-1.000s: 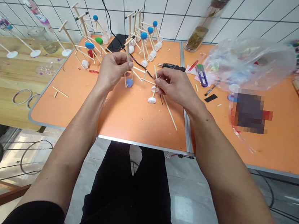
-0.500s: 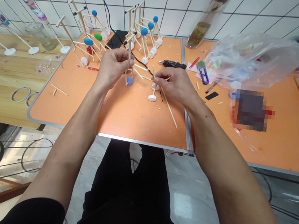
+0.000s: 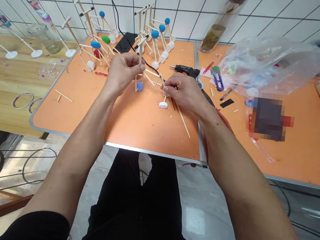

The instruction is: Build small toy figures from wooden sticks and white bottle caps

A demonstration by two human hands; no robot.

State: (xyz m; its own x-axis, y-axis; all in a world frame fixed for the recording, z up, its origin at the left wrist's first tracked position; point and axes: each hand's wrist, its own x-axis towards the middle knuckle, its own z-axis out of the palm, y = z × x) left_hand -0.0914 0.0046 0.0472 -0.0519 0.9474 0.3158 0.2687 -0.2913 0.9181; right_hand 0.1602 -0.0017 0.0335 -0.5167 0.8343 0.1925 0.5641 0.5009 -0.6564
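Observation:
My left hand (image 3: 124,71) pinches the upright of a small stick frame (image 3: 153,76) made of thin wooden sticks. A blue ball (image 3: 139,86) shows low on the frame, beside my left fingertips. At the frame's other end my right hand (image 3: 183,88) has its fingers closed on a short wooden stick (image 3: 161,79). Just under those fingers a white wheel (image 3: 163,105) stands on the table, with a second wheel partly covered by the fingertips. Beside my right hand lies a long loose stick (image 3: 183,121).
Several finished-looking stick models (image 3: 95,44) with coloured balls stand at the back left. Behind my right hand are a black pen-like tool (image 3: 186,70) and purple snips (image 3: 218,79). A plastic bag (image 3: 271,67) and a tall glass bottle (image 3: 213,37) sit at the back right.
My right hand has shifted slightly left and down, tilting the short stick and covering more of the upper wheel. My left hand stays almost in place, still holding the frame.

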